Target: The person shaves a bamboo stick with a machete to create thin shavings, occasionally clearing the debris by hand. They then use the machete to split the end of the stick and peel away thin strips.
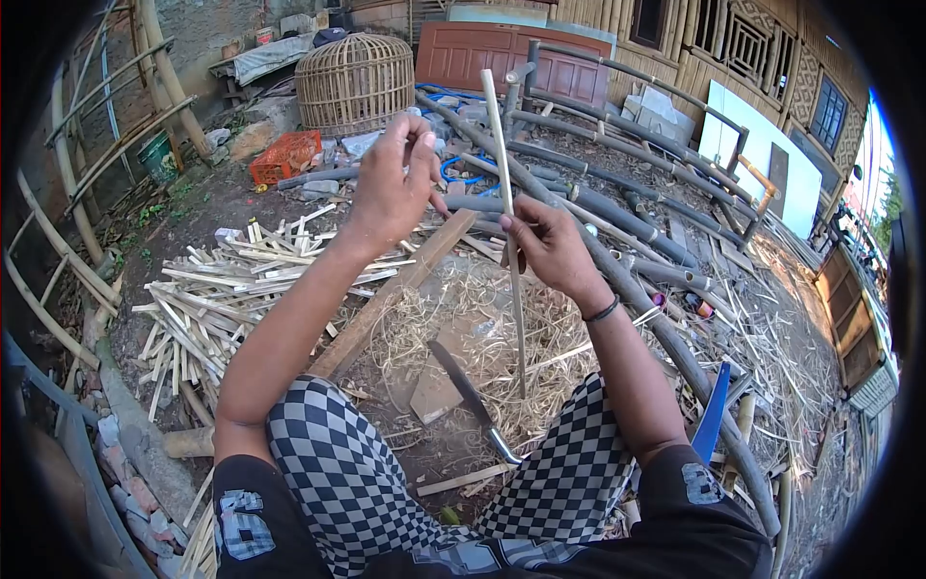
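Note:
My right hand [550, 246] grips a long, pale bamboo strip [498, 130] near its middle, thumb and fingers closed round it. The strip stands almost upright, its lower end down by the shavings. To the left of it, my left hand [394, 183] is raised, fingers loosely bent and apart, with nothing visible in them. Between my knees a long knife [463, 384] with a dark blade and shiny handle lies slanted over a flat board piece [434, 391]. Curly bamboo shavings [415, 333] cover the ground around it.
A pile of split bamboo sticks [198, 318] lies left of a wooden beam [405, 289]. Thick bamboo poles [666, 338] run along the right, near a blue saw-like blade [712, 415]. Further back are an orange crate [286, 156] and a woven bamboo cage [355, 85].

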`<action>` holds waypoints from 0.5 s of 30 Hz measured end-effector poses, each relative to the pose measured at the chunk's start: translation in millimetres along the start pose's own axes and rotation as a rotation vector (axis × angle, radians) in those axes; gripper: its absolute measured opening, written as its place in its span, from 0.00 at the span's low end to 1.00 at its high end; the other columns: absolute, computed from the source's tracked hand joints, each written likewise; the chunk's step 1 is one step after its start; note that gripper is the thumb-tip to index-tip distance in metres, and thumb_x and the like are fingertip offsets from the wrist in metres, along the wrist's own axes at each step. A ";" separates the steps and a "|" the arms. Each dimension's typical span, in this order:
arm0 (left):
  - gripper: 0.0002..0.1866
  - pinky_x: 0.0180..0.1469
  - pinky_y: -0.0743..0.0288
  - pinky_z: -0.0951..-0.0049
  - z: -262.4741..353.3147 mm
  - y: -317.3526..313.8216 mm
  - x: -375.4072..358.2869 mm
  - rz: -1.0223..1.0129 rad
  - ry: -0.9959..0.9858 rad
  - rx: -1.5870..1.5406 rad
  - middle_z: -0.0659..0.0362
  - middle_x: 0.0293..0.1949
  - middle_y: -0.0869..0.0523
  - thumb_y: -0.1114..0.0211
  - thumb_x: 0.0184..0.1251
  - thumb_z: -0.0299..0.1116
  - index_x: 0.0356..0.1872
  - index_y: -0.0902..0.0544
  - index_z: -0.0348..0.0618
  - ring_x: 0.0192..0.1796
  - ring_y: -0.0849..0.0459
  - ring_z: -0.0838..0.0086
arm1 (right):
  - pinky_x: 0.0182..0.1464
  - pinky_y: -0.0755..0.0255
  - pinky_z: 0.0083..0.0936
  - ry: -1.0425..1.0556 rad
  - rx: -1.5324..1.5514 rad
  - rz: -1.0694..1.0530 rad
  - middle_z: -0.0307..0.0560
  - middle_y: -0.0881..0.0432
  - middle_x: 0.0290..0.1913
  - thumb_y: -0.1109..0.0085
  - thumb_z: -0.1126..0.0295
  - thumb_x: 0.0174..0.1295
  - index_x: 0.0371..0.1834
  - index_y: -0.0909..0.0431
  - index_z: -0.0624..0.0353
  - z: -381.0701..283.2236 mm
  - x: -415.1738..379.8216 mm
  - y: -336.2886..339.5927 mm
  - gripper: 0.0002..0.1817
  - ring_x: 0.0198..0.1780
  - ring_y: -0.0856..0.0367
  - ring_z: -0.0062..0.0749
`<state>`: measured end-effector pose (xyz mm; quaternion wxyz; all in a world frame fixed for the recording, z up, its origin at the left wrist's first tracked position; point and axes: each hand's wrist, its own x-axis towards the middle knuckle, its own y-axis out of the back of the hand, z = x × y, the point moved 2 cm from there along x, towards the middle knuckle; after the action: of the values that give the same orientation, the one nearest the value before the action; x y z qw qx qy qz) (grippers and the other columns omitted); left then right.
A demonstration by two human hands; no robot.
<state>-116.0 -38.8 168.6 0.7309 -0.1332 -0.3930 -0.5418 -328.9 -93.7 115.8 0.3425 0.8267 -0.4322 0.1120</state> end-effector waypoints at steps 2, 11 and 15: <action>0.10 0.23 0.16 0.74 4.7 16.6 5.9 0.113 0.097 -0.231 0.58 0.32 0.20 0.42 0.79 0.31 0.52 0.27 0.35 0.30 0.16 0.76 | 0.25 0.26 0.24 -0.062 0.082 0.122 0.38 0.23 0.23 0.43 0.65 0.76 0.36 0.25 0.64 20.3 5.8 17.2 0.13 0.24 0.20 0.19; 0.20 0.54 0.30 0.61 110.3 135.4 -40.8 0.424 -0.463 -0.517 0.55 0.45 0.27 0.44 0.80 0.46 0.53 0.27 0.36 0.51 0.27 0.65 | 0.26 0.23 0.23 -0.100 -0.003 0.287 0.38 0.22 0.25 0.44 0.62 0.76 0.42 0.24 0.64 32.0 -3.6 50.5 0.13 0.26 0.16 0.21; 0.34 0.45 0.29 0.69 201.7 106.6 -117.0 0.225 -0.651 -0.347 0.50 0.46 0.27 0.28 0.63 0.52 0.53 0.28 0.31 0.48 0.24 0.65 | 0.25 0.26 0.21 -0.165 0.055 0.286 0.36 0.24 0.25 0.44 0.62 0.77 0.39 0.27 0.63 33.1 -5.7 51.8 0.14 0.26 0.17 0.20</action>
<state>-119.3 207.0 241.4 0.5893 -0.4625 -0.4899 -0.4458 -377.0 -132.3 112.8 0.2637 0.7722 -0.5688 0.1030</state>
